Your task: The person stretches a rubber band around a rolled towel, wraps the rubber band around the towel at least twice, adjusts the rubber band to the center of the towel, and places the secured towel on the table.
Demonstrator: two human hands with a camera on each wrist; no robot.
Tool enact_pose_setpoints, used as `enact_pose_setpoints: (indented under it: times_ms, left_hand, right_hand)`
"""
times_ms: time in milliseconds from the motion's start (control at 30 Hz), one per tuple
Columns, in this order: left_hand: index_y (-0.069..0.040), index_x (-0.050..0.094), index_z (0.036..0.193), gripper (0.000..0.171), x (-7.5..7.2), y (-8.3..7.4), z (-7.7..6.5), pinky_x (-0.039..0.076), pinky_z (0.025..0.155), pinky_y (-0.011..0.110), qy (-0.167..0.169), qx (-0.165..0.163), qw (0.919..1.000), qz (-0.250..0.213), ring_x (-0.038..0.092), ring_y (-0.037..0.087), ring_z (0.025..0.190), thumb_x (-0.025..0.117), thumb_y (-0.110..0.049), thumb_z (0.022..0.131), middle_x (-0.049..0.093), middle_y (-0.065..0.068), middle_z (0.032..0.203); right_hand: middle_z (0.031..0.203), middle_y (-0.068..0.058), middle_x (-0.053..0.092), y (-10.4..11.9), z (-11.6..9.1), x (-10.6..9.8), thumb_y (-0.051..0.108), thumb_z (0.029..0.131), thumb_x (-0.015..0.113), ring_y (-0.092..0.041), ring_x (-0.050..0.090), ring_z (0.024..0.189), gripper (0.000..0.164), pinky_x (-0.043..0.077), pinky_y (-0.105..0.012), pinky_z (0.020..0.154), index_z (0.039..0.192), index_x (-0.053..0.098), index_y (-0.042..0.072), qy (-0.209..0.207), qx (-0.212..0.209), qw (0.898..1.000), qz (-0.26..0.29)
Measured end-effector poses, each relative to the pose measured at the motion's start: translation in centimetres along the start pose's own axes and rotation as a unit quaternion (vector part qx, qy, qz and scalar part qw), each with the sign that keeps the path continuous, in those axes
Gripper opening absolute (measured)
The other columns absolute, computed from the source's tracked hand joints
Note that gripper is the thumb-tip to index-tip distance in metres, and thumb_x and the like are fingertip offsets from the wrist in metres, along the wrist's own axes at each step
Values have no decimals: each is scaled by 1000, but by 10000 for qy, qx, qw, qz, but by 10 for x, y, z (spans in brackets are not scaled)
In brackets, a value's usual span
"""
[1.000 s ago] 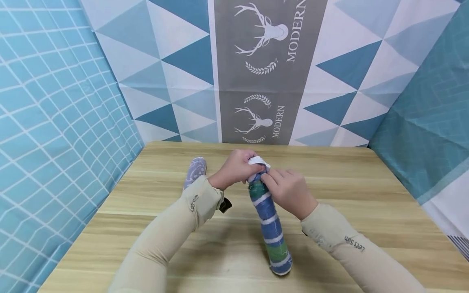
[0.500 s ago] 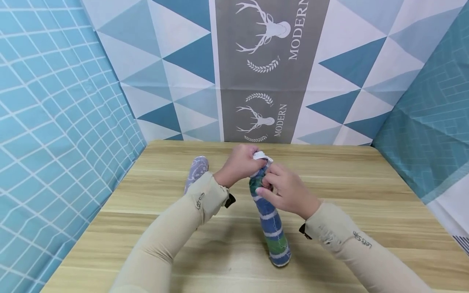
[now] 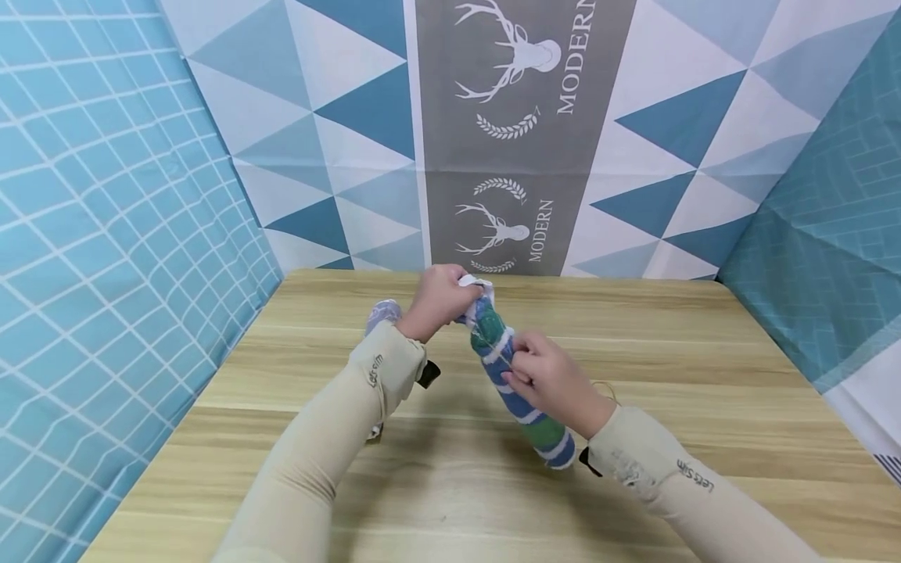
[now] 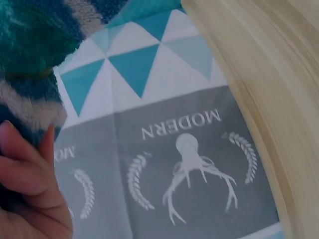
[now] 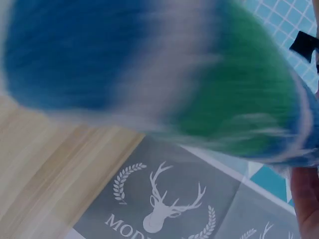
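Striped roll: since half a second ago its lower end has swung off to the right and away from the person, so the striped roll (image 3: 519,405) now slants more; its top end has gone leftward with the left hand (image 3: 442,301)
Left hand: curled firmly round the roll's top end, with a white edge (image 3: 482,285) of fabric poking out past the thumb side
Right hand: fingers curled in a pinch at the roll's upper half, the right hand (image 3: 552,383) seeming to have hold of a thin strand (image 3: 503,360) that runs up toward the left hand
Where the roll is: between the two hands, over the middle of the wooden tabletop (image 3: 450,508); whether its lower end touches the wood I cannot tell
Roll's colours: blue and green bands parted by white stripes, blurred in the right wrist view
Lilac patterned thing: just beyond the left wrist, the lilac patterned thing (image 3: 382,311) is partly hidden by it
Thin yellowish loop: close by the right wrist, the thin yellowish loop (image 3: 607,383) is too fine to make out fully
Sleeves: pale beige, the left sleeve (image 3: 303,461) and right sleeve (image 3: 676,469) both lettered
Backdrop: blue and white triangles flank a grey panel (image 3: 464,141) with deer heads and "MODERN"
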State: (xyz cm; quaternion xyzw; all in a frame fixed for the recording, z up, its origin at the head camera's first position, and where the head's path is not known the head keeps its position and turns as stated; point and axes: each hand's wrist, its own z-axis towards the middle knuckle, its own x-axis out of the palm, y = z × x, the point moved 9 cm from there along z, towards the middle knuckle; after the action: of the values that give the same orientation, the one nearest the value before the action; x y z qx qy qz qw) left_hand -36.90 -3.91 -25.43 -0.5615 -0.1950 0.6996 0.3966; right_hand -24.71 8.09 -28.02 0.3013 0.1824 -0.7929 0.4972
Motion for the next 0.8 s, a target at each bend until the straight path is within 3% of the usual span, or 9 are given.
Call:
enact_pose_setpoints:
  times_ms: [100, 167, 267, 333, 400, 500, 600, 700, 800]
  left_hand:
    - [-9, 50, 66, 22, 8, -12, -4, 38, 43, 23, 380, 381, 9985, 64, 43, 10, 47, 64, -15, 81, 46, -2, 57]
    - [-7, 50, 77, 18, 11, -20, -8, 39, 46, 23, 614, 756, 9951, -173, 44, 11, 50, 64, -17, 84, 48, 0, 61]
    - [-5, 47, 91, 21, 10, -31, -18, 41, 51, 25, 780, 1572, 9825, -619, 47, 14, 57, 65, -15, 88, 49, 3, 71]
    - [-3, 49, 96, 25, 7, -41, -26, 44, 56, 26, 795, 2356, 9668, -593, 50, 17, 66, 71, -12, 86, 52, 7, 80]
    - [1, 56, 97, 28, 5, -51, -36, 48, 65, 29, 703, 3181, 9451, -251, 54, 21, 78, 76, -11, 81, 56, 11, 93]
    - [1, 66, 94, 24, 7, -62, -46, 47, 86, 33, 498, 4027, 9132, 378, 56, 27, 97, 78, -13, 79, 59, 17, 107]
    - [1, 68, 87, 15, 9, -66, -49, 41, 98, 39, 264, 4353, 8975, 664, 56, 31, 105, 74, -12, 83, 61, 21, 109]
    - [0, 66, 77, 10, 6, -69, -49, 37, 102, 42, 31, 4458, 8937, 498, 54, 34, 109, 71, -6, 84, 62, 22, 109]
    - [0, 64, 75, 10, 2, -71, -48, 39, 99, 40, 33, 4497, 8932, 66, 53, 34, 109, 69, -2, 84, 59, 24, 113]
  right_hand:
    - [86, -11, 52, -12, 1, 0, -11, 62, 82, -16, 52, 65, 54, 41, -23, 52, 65, 32, 11, 66, 512, 9985, 205]
    - [86, -10, 52, -19, 3, 0, -14, 63, 81, -15, 51, 65, 55, 39, -22, 52, 66, 32, 10, 120, 790, 9953, 545]
    - [86, -8, 48, -32, 1, -1, -19, 65, 75, -15, 47, 69, 52, 38, -23, 52, 66, 31, 9, 215, 1306, 9817, 1369]
    - [86, -7, 46, -42, -3, -1, -21, 67, 73, -15, 46, 71, 50, 38, -24, 52, 66, 32, 7, 253, 1679, 9666, 1921]
    - [85, -6, 44, -50, -6, -2, -21, 69, 71, -15, 44, 72, 48, 38, -25, 52, 65, 32, 7, 283, 1956, 9527, 2307]
    - [85, -5, 43, -55, -9, -3, -20, 71, 71, -13, 45, 72, 45, 40, -24, 52, 65, 34, 6, 359, 2096, 9432, 2554]
    - [87, -6, 46, -56, -10, -4, -17, 74, 70, -11, 50, 73, 33, 47, -22, 56, 68, 45, 3, 347, 2146, 9395, 2648]
    - [87, -7, 52, -56, -11, -7, -16, 77, 68, -8, 55, 75, 19, 51, -22, 61, 79, 57, -1, 150, 2163, 9407, 2610]
    - [84, -9, 59, -53, -10, -14, -19, 76, 67, -6, 55, 68, 19, 50, -20, 58, 87, 61, -4, -203, 1930, 9526, 2341]
